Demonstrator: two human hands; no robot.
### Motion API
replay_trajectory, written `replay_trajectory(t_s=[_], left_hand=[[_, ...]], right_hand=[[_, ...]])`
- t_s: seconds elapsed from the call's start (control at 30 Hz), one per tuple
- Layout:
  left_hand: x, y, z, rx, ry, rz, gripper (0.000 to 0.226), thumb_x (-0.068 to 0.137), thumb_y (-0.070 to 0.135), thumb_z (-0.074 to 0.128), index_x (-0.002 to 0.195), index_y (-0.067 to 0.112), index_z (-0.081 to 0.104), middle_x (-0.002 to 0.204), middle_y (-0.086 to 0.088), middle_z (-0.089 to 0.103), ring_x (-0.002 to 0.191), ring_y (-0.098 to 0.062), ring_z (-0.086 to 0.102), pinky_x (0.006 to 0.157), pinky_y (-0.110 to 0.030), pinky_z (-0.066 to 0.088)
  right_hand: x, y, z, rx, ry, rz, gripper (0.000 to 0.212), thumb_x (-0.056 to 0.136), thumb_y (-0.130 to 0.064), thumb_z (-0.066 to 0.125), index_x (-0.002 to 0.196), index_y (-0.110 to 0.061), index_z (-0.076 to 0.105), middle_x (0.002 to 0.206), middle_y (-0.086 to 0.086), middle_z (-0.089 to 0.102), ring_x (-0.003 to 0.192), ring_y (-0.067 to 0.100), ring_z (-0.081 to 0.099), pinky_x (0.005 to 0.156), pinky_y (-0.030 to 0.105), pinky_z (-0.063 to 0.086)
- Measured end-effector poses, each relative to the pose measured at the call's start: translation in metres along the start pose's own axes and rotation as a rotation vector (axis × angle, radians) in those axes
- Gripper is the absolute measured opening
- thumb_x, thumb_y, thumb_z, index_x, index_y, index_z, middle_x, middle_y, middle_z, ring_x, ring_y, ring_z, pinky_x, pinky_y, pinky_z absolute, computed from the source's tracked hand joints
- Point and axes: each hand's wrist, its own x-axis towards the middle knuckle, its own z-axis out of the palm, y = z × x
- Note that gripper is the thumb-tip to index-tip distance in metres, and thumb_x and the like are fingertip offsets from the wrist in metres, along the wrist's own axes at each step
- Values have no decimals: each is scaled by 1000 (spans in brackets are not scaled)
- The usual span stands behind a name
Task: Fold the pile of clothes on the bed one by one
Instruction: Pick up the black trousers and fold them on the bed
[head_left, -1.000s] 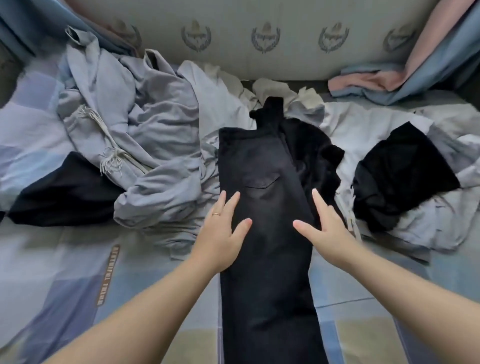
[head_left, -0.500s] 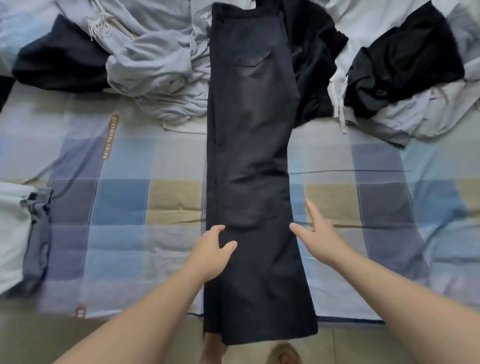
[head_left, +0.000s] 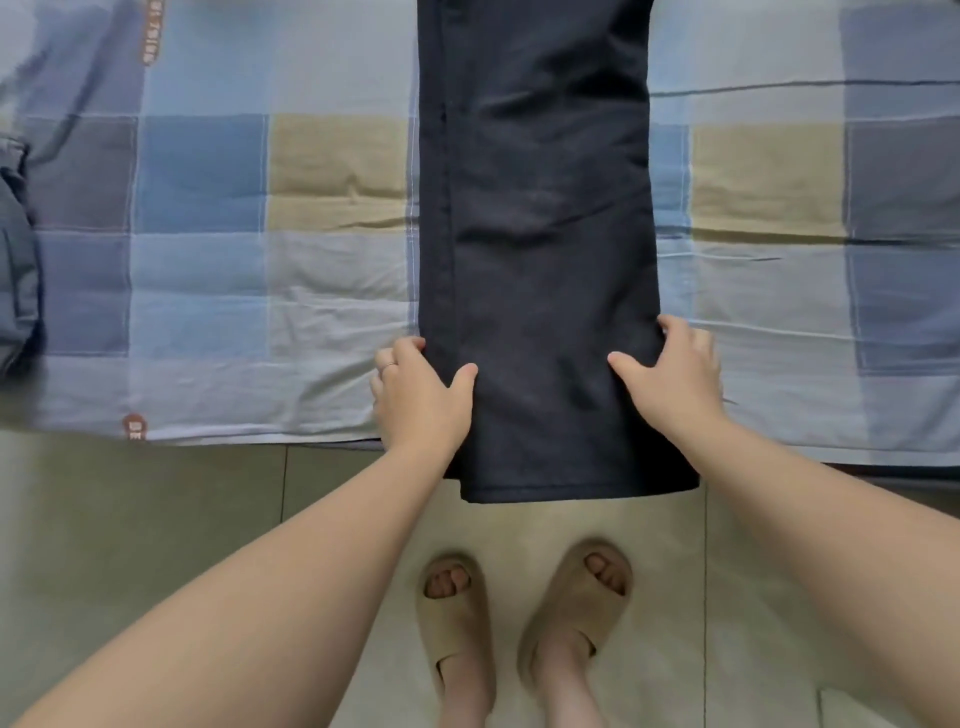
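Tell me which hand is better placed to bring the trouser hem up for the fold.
Left, narrowly. Both grip the dark trousers at the side edges, thumbs on top, but the left hand sits slightly nearer than the right hand to the hem hanging off the bed.

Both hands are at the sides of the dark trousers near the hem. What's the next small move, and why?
Probably lift the hem end and carry it toward the far end, folding the dark trousers in half. The left hand and right hand each hold a side edge, thumb on top. The legs lie flat along the bed, and the hem hangs past its edge.
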Motion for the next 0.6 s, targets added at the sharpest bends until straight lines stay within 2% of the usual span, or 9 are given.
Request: replay_trajectory(t_s=[0.07, 0.13, 0.2, 0.27, 0.37, 0.47, 0.53, 0.6], left_hand=[[-5, -2, 4, 48, 75, 132, 52, 90, 42, 70, 130, 18, 48, 134, -4, 45, 121, -27, 45, 101, -43, 41], [-8, 0, 7, 21, 51, 172, 53, 91, 40, 70, 133, 17, 47, 136, -4, 43, 121, -27, 48, 102, -43, 42], [-8, 4, 9, -45, -53, 95, 60, 92, 40, 69, 138, 14, 41, 139, -6, 40, 120, -28, 53, 101, -44, 45], [-4, 10, 10, -54, -151, 26, 56, 94, 42, 66, 134, 12, 41, 134, -7, 47, 115, -29, 56, 95, -42, 48], [2, 18, 10, -151, -249, -26, 35, 102, 42, 52, 111, 8, 53, 109, -5, 60, 103, -30, 58, 80, -36, 43], [-8, 19, 3, -287, -116, 3, 35, 107, 36, 41, 82, 11, 41, 79, -2, 52, 77, -27, 48, 63, -38, 27], [-15, 9, -3, -277, -17, 38, 36, 108, 37, 37, 81, 13, 37, 75, -5, 51, 74, -31, 44, 64, -40, 26], [-12, -8, -6, -215, 16, -5, 35, 108, 38, 36, 85, 12, 40, 82, -11, 57, 80, -37, 49, 67, -40, 32]], right_hand=[[-1, 4, 3, 58, 11, -15, 60, 90, -43, 66, 142, -25, 41, 141, 3, 42, 127, 29, 48, 104, 45, 41], [-2, 6, 3, 153, -15, -8, 56, 91, -39, 67, 139, -27, 40, 136, -2, 50, 115, 23, 54, 91, 37, 43], [-3, 7, 1, 235, -52, 28, 59, 91, -36, 68, 141, -28, 36, 127, -4, 57, 105, 21, 56, 87, 35, 44], [-3, 8, -1, 302, -63, 80, 61, 91, -38, 67, 141, -28, 34, 122, -2, 61, 105, 24, 60, 93, 41, 49], [-3, 14, -4, 375, -75, 116, 34, 94, -39, 62, 121, -21, 51, 114, -1, 66, 103, 25, 64, 94, 46, 53], [-13, 12, -6, 379, 0, 36, 19, 100, -32, 55, 101, -14, 58, 97, -1, 65, 95, 25, 63, 78, 36, 48], [-23, 11, -2, 329, 40, -43, 19, 103, -28, 51, 98, -10, 54, 91, -1, 62, 88, 25, 58, 73, 37, 42], [-28, 13, 9, 263, -18, -66, 16, 104, -25, 49, 98, -10, 50, 94, 2, 61, 90, 27, 56, 75, 37, 40]])
